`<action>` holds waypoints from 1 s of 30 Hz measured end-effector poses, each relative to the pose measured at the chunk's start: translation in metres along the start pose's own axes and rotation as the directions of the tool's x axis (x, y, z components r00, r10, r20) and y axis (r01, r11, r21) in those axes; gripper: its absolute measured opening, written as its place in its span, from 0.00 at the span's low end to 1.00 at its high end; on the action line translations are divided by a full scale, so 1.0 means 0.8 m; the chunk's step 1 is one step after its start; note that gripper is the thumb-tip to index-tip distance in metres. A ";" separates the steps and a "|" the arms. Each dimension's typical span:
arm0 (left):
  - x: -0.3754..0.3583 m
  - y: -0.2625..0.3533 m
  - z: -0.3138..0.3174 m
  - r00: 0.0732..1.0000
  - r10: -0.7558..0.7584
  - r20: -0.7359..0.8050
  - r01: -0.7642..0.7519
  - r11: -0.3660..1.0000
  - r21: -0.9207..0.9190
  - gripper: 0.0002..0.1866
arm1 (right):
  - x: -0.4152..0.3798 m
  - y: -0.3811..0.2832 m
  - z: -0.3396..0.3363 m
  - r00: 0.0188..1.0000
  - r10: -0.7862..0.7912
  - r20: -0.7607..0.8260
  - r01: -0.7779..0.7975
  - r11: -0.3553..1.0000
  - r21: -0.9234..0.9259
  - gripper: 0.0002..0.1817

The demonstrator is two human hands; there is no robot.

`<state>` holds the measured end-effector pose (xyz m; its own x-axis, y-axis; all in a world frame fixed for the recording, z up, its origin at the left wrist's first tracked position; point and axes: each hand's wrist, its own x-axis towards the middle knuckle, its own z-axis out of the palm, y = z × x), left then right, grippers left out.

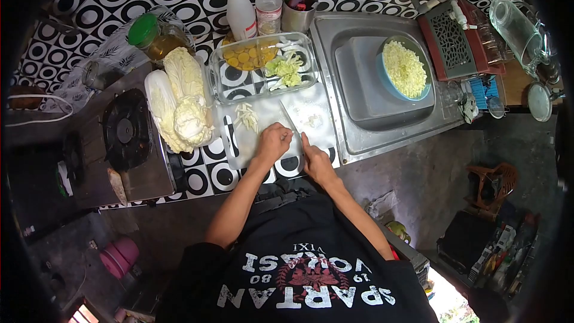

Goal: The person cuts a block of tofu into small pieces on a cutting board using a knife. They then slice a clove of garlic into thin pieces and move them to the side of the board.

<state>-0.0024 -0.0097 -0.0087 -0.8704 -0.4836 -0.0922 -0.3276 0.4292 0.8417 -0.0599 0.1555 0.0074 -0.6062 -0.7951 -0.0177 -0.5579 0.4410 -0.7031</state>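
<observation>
My right hand [318, 162] is closed around the handle of a knife [290, 116], its blade pointing away from me over a pale translucent cutting board [240, 143]. Beside the blade, my left hand [275, 142] has its fingers curled together on the board. Something small and whitish shows at its fingertips, too small to make out. Pale cut strips [246, 118] of what looks like cabbage lie left of the knife, and finely chopped bits [312, 121] lie right of it. Behind the board, a rectangular glass dish [216, 87] holds leafy cabbage pieces [286, 69].
Whole napa cabbages [182, 104] sit left of the board, near a gas stove [143, 161]. On the right, a blue bowl [385, 81] of chopped cabbage [405, 67] stands in the steel sink [350, 134]. Bottles [240, 12] and a utensil cup [297, 21] stand behind the dish.
</observation>
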 end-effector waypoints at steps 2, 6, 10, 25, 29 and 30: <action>0.001 0.002 -0.002 1.000 -0.003 -0.002 0.003 1.000 0.014 0.05 | 0.010 -0.001 -0.002 1.000 -0.014 0.007 0.014 1.000 -0.019 0.35; 0.001 0.002 -0.001 1.000 0.011 -0.026 -0.012 1.000 -0.012 0.06 | 0.016 -0.009 -0.014 0.994 0.052 0.100 -0.054 0.998 0.015 0.37; 0.003 -0.001 0.001 0.999 0.018 -0.046 -0.020 0.999 -0.030 0.05 | 0.010 -0.025 -0.025 0.984 0.119 0.136 -0.124 0.992 0.033 0.38; -0.001 -0.004 0.004 0.992 0.080 -0.099 -0.083 0.996 -0.026 0.05 | 0.025 -0.006 0.002 0.996 0.042 0.084 -0.041 0.999 -0.008 0.39; 0.000 -0.004 0.004 0.996 0.033 -0.081 -0.038 0.997 -0.061 0.04 | 0.015 -0.021 -0.016 0.987 0.089 0.131 -0.094 0.995 0.031 0.39; 0.001 -0.005 0.005 0.996 0.029 -0.088 -0.034 0.998 -0.060 0.04 | 0.011 -0.022 -0.017 0.986 0.097 0.133 -0.101 0.995 0.021 0.38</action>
<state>-0.0030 -0.0086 -0.0146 -0.8440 -0.5359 -0.0208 -0.2748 0.3987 0.8749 -0.0632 0.1462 0.0297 -0.5765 -0.7969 -0.1807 -0.4820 0.5102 -0.7123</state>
